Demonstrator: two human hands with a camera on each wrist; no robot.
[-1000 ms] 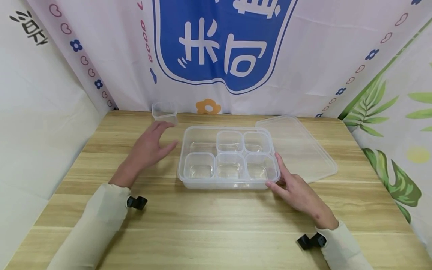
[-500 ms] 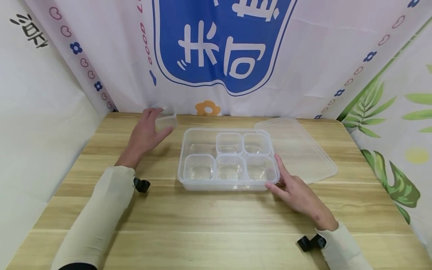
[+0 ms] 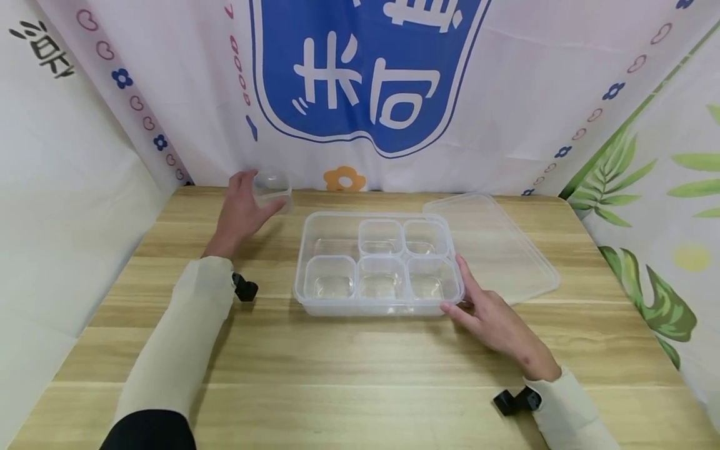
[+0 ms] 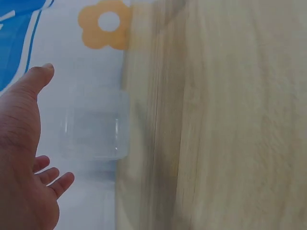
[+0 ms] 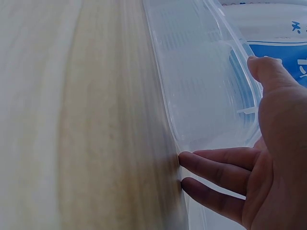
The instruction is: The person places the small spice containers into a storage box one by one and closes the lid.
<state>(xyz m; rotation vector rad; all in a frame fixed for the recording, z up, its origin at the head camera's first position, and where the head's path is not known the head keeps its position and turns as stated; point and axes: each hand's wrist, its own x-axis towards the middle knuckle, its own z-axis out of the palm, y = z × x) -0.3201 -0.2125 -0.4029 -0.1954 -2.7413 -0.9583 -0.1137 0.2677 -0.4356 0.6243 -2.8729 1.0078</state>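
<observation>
A large clear plastic box (image 3: 371, 309) stands on the table, with several small clear square cups (image 3: 332, 278) inside; its back left place holds no cup. My right hand (image 3: 497, 322) holds the box at its front right corner; in the right wrist view the thumb rests at the rim and the fingertips (image 5: 192, 160) touch low on the side. At the table's far left edge stands a loose small clear cup (image 3: 272, 187). My left hand (image 3: 239, 212) is spread around that cup. In the left wrist view, thumb and fingers look apart from the cup (image 4: 96, 129).
A flat clear lid (image 3: 500, 244) lies on the wooden table (image 3: 349, 375) right of the box, partly behind it. A printed cloth (image 3: 506, 112) hangs along the table's back edge. Leaf-patterned cloth (image 3: 669, 250) hangs at the right side.
My left hand has moved away from me, toward the loose cup, and its fingers now reach around it. The right hand has stayed on the box's corner.
</observation>
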